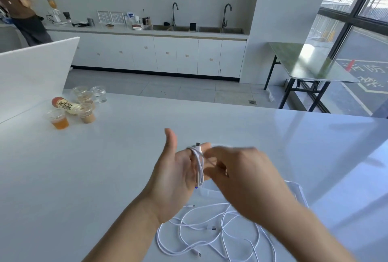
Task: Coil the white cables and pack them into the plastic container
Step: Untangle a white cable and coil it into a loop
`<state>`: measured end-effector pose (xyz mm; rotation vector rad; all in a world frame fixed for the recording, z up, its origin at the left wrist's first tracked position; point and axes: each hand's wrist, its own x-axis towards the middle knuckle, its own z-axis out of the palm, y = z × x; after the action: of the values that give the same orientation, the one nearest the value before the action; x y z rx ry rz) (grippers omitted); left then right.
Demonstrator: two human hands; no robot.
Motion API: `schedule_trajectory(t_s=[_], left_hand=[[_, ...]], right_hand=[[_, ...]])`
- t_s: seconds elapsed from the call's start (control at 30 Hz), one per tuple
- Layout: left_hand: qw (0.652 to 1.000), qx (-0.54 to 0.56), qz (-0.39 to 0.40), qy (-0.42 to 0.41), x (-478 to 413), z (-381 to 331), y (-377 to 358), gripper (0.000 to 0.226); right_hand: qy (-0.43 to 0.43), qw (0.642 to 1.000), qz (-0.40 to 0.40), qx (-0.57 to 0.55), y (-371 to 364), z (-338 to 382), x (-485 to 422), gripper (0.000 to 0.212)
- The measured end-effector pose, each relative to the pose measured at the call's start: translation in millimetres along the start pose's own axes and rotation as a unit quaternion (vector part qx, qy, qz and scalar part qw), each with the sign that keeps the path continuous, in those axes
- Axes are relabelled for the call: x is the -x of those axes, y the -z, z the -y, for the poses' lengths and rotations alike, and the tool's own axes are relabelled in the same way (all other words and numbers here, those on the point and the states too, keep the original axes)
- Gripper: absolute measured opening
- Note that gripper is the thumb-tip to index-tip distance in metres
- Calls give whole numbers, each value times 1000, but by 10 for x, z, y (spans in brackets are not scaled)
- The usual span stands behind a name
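My left hand point(174, 175) is raised palm up above the white table point(105, 167), thumb pointing up, with a white cable point(199, 167) looped several times round its fingers. The cable's plug end sticks up at the top of the loops. My right hand point(237, 169), blurred, pinches the cable beside the loops. Several loose white cables point(210, 232) lie tangled on the table below my hands. A clear plastic container point(294, 192) sits on the table under my right forearm, mostly hidden by it.
At the table's far left stand several plastic cups point(59, 120) of drink and a lying bottle point(65, 105), beside a white board point(31, 72). A kitchen counter with sinks point(189, 28) runs along the back wall, with a person point(19, 5) at its left. A folding table point(310, 66) stands by the window.
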<state>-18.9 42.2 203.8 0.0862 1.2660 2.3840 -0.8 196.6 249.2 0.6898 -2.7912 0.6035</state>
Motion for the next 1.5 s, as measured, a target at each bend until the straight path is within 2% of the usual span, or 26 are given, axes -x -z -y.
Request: schedule_trajectory(t_s=[0.07,0.17,0.33,0.47,0.53,0.6,0.63,0.7,0.8,0.87,0.97,1.03,1.13,1.17,1.23,1.37,1.5], left_hand=[[998,48,-15,-23,-4,-14,-12,105],[990,127,-20,-57,-3,-48,-29,104],[982,178,2,-68,35,-59,-75,101],[990,130,29,-49,101,-25,-118,95],[991,115,56,-46,129,-31,-114,81],[991,96,81,-49,160,-32,-107,59],[990,89,94,-49,174,-30,-107,50],[988,86,124,-39,199,-18,-115,42],[984,81,160,-19,212,37,-131,52],[982,63,180,0,200,78,-131,62],[976,33,210,36,191,113,-110,69],[974,8,219,51,206,105,-100,58],[974,-37,218,41,244,77,-108,16],[975,-45,216,39,250,73,-116,10],[976,-54,204,47,247,84,-134,12],[978,-47,192,61,233,115,-141,14],[980,-19,190,57,213,108,-151,15]], right_hand=[[-17,995,-43,-86,-232,35,214,22],[-73,975,-50,-204,-593,11,488,31],[-148,887,31,-436,-869,-189,630,18],[-156,862,93,-473,-756,-513,461,14],[-180,851,95,-484,-653,-681,364,6],[-181,857,96,-472,-542,-794,278,1],[-182,846,100,-491,-494,-830,240,5],[-196,794,104,-567,-412,-860,161,16],[-205,743,81,-632,-307,-818,38,17],[-196,746,69,-633,-256,-744,-49,16],[-143,773,77,-614,-219,-617,-133,19],[-103,770,90,-623,-190,-553,-150,11],[-74,745,108,-654,-142,-537,-133,5],[-68,739,115,-661,-131,-543,-123,5],[-56,736,127,-663,-131,-556,-103,10],[-17,758,129,-639,-151,-533,-72,10],[-20,776,111,-620,-129,-564,-49,17]])
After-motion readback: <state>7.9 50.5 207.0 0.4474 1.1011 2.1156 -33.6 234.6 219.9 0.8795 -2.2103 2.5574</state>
